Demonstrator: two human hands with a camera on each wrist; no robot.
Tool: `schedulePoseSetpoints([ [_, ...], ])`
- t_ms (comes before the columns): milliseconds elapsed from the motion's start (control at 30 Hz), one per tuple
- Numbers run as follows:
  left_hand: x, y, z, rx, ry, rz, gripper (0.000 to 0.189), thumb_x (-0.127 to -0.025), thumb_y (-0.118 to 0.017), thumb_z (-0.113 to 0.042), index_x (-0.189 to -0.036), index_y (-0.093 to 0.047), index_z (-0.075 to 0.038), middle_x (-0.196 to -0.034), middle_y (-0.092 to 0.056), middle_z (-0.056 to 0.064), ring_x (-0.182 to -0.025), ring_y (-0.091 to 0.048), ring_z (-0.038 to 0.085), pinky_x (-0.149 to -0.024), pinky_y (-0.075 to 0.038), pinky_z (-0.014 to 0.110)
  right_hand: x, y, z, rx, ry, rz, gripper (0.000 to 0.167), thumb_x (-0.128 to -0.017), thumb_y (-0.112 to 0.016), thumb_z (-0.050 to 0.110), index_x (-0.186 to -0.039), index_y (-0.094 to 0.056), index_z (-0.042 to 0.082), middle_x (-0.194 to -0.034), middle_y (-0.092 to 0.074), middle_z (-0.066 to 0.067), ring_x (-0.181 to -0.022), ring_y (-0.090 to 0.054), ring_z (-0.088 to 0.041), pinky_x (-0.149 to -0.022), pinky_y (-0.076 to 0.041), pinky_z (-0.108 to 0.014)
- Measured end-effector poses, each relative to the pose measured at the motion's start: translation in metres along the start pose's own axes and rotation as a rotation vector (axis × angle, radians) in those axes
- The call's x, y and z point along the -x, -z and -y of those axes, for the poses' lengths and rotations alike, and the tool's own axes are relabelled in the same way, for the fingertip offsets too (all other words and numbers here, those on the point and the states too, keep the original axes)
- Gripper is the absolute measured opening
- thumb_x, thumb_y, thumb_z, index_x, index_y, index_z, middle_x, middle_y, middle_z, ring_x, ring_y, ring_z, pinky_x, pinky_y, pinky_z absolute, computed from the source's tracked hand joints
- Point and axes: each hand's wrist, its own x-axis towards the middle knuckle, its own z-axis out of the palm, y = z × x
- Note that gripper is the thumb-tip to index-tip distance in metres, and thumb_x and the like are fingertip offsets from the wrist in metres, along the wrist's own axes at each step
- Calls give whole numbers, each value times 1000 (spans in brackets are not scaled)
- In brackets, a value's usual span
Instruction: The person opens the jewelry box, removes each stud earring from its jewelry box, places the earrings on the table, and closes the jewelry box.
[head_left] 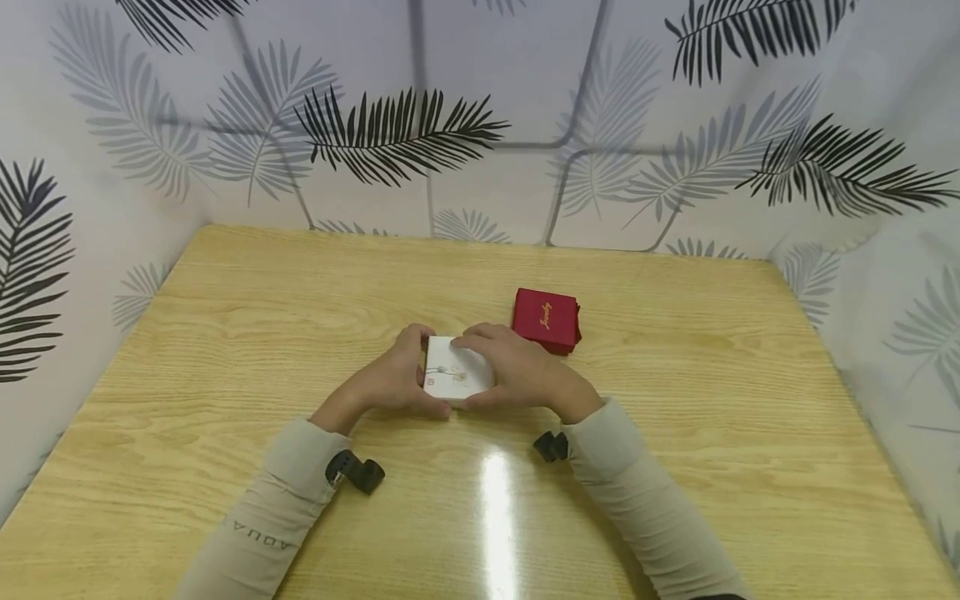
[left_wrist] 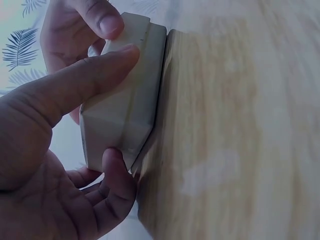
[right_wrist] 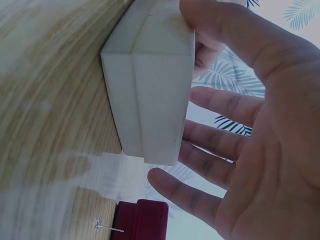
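A small white lidded box, with a fine flower print on top, sits on the table between both hands. My left hand grips its left end, the thumb laid along the near side and a curled finger low by the corner. From the right, my right hand holds the same box across its top, thumb on the near side and fingers toward the far edge. A seam between lid and base runs around the white box in the right wrist view.
Behind my right hand stands a dark red box with gold "Jewelry" lettering. A small silvery piece with a thin stem shows beside it in the right wrist view. Leaf-patterned cloth borders the wooden table.
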Motion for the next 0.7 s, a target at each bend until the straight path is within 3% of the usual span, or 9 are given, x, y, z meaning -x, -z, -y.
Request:
schedulePoseSetpoints([
  [233,0,-2,0,-11,11,5,110,-72,-89,-7,-148,-11,4,-139,-31,22,-93,-63,21,-76,-53,23,1,1,2,-1,3,14,78,-78,-85,32,-144,-50,12,-145,-51,-8,-132,-49,-25,-108,-47,-42],
  [500,3,1,2,-107,49,-12,110,-69,-87,0,-152,-14,1,-147,-33,18,-101,-56,23,-81,-50,27,1,3,5,-6,19,22,77,-78,-84,33,-144,-50,12,-144,-52,-8,-131,-49,-24,-109,-46,-41],
  [700,5,1,4,-107,17,-7,106,-71,-85,1,-151,-16,1,-145,-33,18,-102,-54,23,-78,-50,27,3,0,5,-8,12,10,77,-79,-84,31,-145,-49,12,-145,-51,-8,-130,-49,-24,-105,-48,-41],
])
